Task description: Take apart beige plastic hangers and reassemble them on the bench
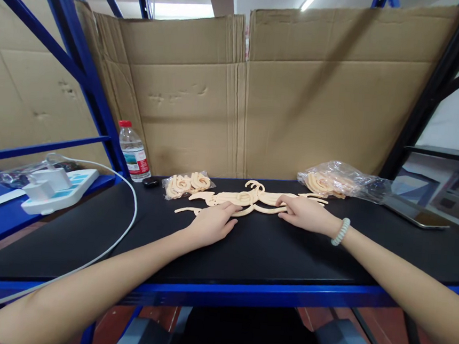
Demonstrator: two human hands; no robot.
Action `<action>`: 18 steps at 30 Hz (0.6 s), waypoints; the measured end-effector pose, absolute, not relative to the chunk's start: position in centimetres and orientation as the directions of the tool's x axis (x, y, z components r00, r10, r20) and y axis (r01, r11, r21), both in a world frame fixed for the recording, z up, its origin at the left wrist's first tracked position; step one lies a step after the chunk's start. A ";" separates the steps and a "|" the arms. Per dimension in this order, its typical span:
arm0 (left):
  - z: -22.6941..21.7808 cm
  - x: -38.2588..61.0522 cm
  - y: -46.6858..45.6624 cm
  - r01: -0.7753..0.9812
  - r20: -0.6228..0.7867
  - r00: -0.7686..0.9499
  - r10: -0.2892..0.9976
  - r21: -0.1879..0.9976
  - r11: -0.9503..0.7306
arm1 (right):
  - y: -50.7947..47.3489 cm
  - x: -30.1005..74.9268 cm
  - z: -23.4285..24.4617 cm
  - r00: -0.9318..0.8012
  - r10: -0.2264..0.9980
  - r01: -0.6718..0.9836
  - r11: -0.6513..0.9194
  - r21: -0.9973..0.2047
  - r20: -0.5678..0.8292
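Curved pieces (247,199): a row of flat, pale beige cut-out shapes with hooks and arcs. They lie loose in the middle of the black table (270,261), towards its far edge.
Writing: the only label is on the water bottle (133,152), a white and blue band. Its print is too small to read.
Left hand (211,225): it lies flat, palm down. The fingers are stretched and close together, and their tips rest on the left part of the pieces. They clamp nothing.
Right hand (306,213): the fingers lie together on top of the right part of the pieces, and the thumb is at the near edge. I cannot tell if it pinches a piece. A pale bead bracelet (340,231) is on the wrist.
Small bag (186,184): clear plastic with more pieces inside, just left of the row.
Large bag (335,181): clear plastic with pieces inside, behind the right hand.
Bottle place: it stands upright with a red cap at the far left corner. A small black object (151,182) lies beside it.
White device (57,189): it sits on the blue shelf to the left. A white cable (129,211) curves from there over the table.
Tablet (414,212): it lies flat at the far right.
Cardboard (300,103): sheets of it stand behind the table as a wall.
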State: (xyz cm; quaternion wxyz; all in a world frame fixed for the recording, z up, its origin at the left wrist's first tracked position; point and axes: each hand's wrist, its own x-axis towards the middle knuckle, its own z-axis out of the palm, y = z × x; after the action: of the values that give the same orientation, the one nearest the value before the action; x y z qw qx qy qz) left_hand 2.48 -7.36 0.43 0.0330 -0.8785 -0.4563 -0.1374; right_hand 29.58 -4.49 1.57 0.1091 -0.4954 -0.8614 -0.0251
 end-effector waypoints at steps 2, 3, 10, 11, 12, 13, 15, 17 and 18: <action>0.3 2.5 -7.3 0.796 0.289 0.556 0.779 0.082 -0.599 | -4.3 29.7 1.6 -0.497 0.845 0.848 0.521 -0.099 0.196; 0.2 2.5 -7.2 0.788 0.301 0.561 0.771 0.090 -0.609 | -4.2 29.8 1.6 -0.504 0.843 0.840 0.529 -0.119 0.187; -0.1 2.6 -7.2 0.798 0.293 0.562 0.773 0.055 -0.601 | -4.2 30.3 2.3 -0.517 0.840 0.833 0.538 -0.132 0.162; -0.1 2.6 -7.2 0.807 0.296 0.553 0.779 0.043 -0.589 | -4.4 30.3 2.5 -0.522 0.836 0.832 0.543 -0.113 0.171; 0.0 2.6 -7.3 0.814 0.305 0.543 0.783 0.037 -0.579 | -4.5 30.4 2.7 -0.525 0.829 0.831 0.548 -0.096 0.192; 0.0 2.6 -7.3 0.820 0.322 0.530 0.784 0.042 -0.571 | -4.7 30.4 2.9 -0.524 0.822 0.830 0.551 -0.083 0.222; 0.2 2.6 -7.3 0.818 0.374 0.501 0.781 0.089 -0.568 | -5.1 30.4 3.1 -0.506 0.810 0.833 0.548 -0.076 0.298; 0.3 2.5 -7.2 0.806 0.425 0.454 0.783 0.178 -0.564 | -5.6 30.3 3.3 -0.476 0.798 0.838 0.539 -0.084 0.370; 0.4 2.5 -7.1 0.794 0.446 0.428 0.786 0.230 -0.563 | -5.7 30.3 3.3 -0.460 0.791 0.840 0.535 -0.091 0.404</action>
State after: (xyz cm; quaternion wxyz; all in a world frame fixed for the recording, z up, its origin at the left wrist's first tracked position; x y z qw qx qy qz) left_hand 2.46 -7.11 0.41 0.0077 -0.8449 -0.4675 -0.2598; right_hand 30.27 -5.72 3.27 0.2030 -0.4784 -0.8522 -0.0603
